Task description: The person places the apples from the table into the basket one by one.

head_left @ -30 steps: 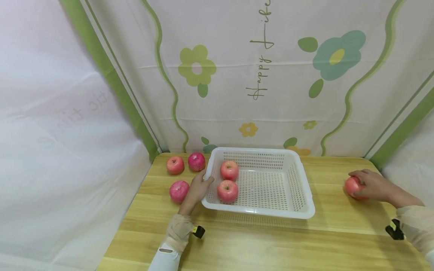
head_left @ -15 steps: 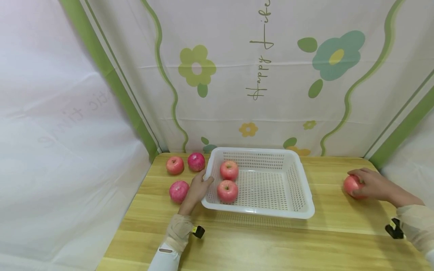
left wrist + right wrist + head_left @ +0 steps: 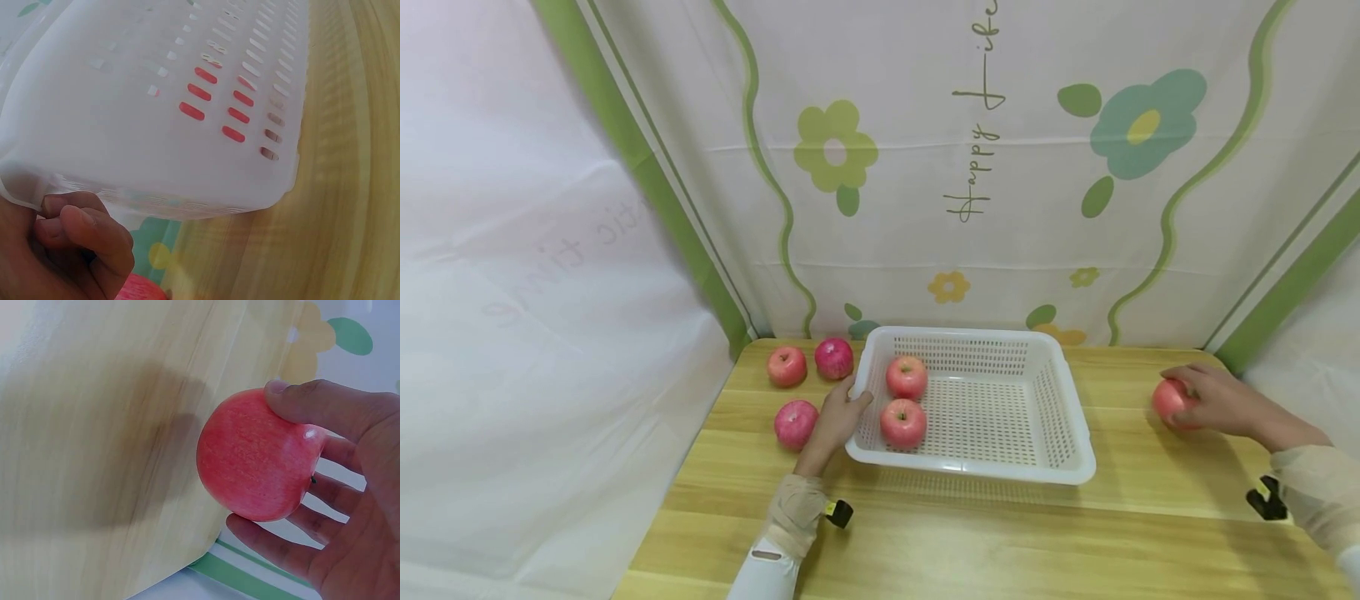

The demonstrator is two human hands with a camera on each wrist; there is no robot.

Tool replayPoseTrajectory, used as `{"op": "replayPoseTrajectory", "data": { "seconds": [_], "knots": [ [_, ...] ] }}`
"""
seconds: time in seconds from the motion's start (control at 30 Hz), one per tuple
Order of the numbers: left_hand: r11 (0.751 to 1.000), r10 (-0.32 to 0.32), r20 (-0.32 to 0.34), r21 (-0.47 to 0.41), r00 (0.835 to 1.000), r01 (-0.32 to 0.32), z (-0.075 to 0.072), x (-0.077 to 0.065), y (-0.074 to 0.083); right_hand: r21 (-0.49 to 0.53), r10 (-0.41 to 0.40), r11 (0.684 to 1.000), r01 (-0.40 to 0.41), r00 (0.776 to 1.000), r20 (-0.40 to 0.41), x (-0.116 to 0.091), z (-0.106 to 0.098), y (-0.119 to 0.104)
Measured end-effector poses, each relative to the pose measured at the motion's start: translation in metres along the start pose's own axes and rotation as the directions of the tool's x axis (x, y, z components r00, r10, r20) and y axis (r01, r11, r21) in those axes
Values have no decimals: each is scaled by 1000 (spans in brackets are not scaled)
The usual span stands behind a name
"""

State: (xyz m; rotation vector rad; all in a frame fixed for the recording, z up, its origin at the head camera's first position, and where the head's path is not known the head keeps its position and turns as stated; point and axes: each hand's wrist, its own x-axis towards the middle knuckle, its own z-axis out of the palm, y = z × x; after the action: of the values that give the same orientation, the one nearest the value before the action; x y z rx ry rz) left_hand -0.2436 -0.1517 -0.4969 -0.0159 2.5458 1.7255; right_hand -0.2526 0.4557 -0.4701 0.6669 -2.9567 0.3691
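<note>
My left hand [image 3: 841, 414] grips the left rim of a white plastic basket [image 3: 970, 468], its fingers curled under the rim in the left wrist view. Two red apples [image 3: 904, 423] sit inside the basket, against its left side; through the slots of the wall their red shows. On the far right, my right hand [image 3: 1223, 402] holds another red apple [image 3: 259, 456] between thumb and fingers. A shadow falls on the wood beside this apple in the right wrist view, and its stem points toward the palm.
Left of the basket, a red apple [image 3: 787, 367], a dark pink apple [image 3: 834, 358] and a streaked pink apple [image 3: 795, 424] lie on the wooden table [image 3: 970, 542]. A printed curtain [image 3: 895, 242] hangs directly behind the table, with more cloth at both sides.
The right hand has shifted a little to the left and up in the head view, carrying its apple. My left hand and the basket stay where they were.
</note>
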Motion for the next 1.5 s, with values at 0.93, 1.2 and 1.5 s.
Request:
{"op": "replayPoseTrajectory", "data": {
  "seconds": [0.93, 1.2, 1.5],
  "knots": [
    [1000, -3, 1, 2, 1000, 3, -1, 2, -2, -83, -88, 993, 83, 995, -51, 18, -20, -36],
    [1000, -5, 1, 8, 1000, 5, -1, 3, -3, -143, -144, 981, 131, 986, -88, 24, -25, -59],
    [1000, -11, 6, 2, 1000, 11, -1, 3, -2, -111, -75, 991, 75, 997, 5, 29, -33, -76]
  ]
}}
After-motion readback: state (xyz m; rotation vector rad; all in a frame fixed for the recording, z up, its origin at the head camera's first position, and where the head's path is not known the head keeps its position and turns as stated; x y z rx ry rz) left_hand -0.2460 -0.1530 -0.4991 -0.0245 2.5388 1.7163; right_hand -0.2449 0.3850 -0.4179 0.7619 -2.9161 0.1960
